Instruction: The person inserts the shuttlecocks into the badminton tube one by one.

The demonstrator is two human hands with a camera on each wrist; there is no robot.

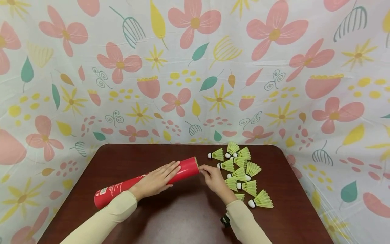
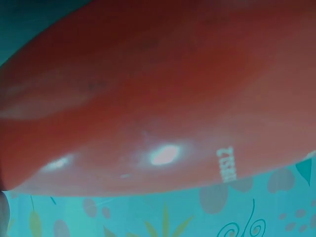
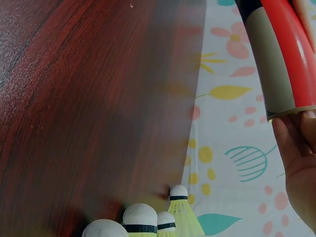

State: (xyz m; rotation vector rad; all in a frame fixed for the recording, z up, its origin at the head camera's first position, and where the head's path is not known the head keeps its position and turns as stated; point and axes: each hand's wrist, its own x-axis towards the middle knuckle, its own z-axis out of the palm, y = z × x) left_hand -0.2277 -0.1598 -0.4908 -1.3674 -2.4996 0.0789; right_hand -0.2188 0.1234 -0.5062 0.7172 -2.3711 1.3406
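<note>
A long red shuttlecock tube [image 1: 122, 186] slants across the left half of the table, its open end toward the right. My left hand [image 1: 156, 179] grips it near that end, fingers over the top and thumb on the near side. In the left wrist view the red tube wall [image 2: 163, 123] fills most of the picture. At the tube's mouth is my right hand [image 1: 214, 181], its fingertips at the rim. The right wrist view shows the fingers [image 3: 284, 136] reaching into the opening; what they touch inside is hidden. A yellow-green edge shows at the mouth.
Several yellow-green shuttlecocks [image 1: 250, 186] with white heads lie loosely grouped on the table's right side, close beside my right hand. The dark brown table [image 1: 179, 217] has its back edge against a flowered cloth [image 1: 182, 118]. A small black object [image 1: 225, 220] shows by the right wrist.
</note>
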